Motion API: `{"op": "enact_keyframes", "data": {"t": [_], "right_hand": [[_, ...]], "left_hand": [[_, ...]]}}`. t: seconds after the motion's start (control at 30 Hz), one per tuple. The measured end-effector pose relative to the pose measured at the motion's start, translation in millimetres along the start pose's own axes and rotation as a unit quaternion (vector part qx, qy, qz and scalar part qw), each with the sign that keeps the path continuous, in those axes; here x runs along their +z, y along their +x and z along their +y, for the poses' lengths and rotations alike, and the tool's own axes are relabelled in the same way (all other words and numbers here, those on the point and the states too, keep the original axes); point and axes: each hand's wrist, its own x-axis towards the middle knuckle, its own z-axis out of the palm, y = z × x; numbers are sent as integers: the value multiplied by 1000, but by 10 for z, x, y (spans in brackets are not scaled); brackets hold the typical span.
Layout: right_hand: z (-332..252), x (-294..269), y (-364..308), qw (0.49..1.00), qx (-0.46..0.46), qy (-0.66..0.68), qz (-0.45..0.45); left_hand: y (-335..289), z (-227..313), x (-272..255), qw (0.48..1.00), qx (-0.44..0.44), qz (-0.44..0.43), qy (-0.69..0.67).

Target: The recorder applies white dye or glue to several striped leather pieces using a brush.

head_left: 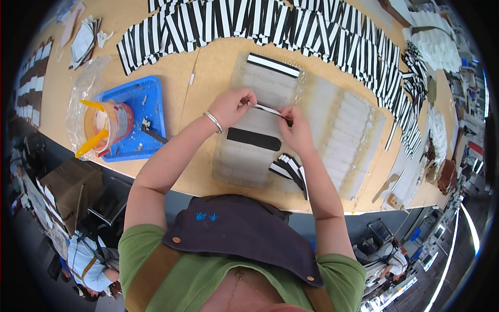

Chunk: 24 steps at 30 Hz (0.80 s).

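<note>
Between my two hands runs a narrow strip (267,108), white with a dark edge, above a grey, stained board (332,156). My left hand (232,107), with a silver bangle at the wrist, pinches its left end. Closed on the right end is my right hand (298,131). Nearer to me on the board lies a wide black strip (253,139) with a rounded right end. A black strip with a white band (273,65) rests at the board's far edge. Several loose black-and-white strips (292,170) are heaped below my right hand.
Long overlapping rows of black-and-white strips (228,23) curve along the table's far and right sides. At the left, a blue tray (158,99) carries a dark-handled tool and a tub (122,120) with yellow-orange handles, beside clear plastic (78,99). People sit in the background.
</note>
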Motion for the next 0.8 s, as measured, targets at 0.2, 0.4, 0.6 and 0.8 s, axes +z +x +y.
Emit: {"op": "enact_keyframes", "data": {"t": [0.2,0.4,0.6,0.8], "right_hand": [[-107,-280,344,975,129,149,-106],[-52,-379,638,968,144,187,-88],[116,-131,846,986,75,-62,133],[173,-83,863,976,65,-109,175]], "left_hand": [[237,-47,-99,977,-53,-18,-205],[423,8,-179,978,-93,63,-177],[628,-119,-72,968,-7,226,112],[693,-246,-9,947,26,274,167]]}}
